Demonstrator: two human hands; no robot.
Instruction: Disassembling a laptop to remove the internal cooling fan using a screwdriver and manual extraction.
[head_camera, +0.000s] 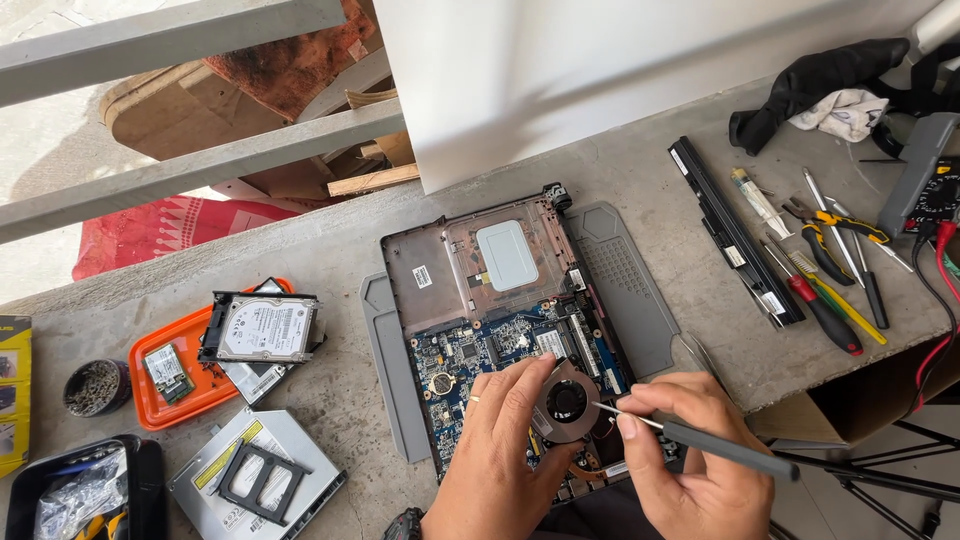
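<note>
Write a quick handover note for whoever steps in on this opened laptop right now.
Left hand: rests on the opened laptop, fingers steadying the round cooling fan.
Right hand: holds a thin screwdriver, tip at the fan's edge.
Done: bottom cover off, circuit board bare; hard drive sits out on the orange tray; long black battery lies to the right, beside spare hand tools.
Left: fan is still seated on the board; whether its screws are loose cannot be seen.
</note>
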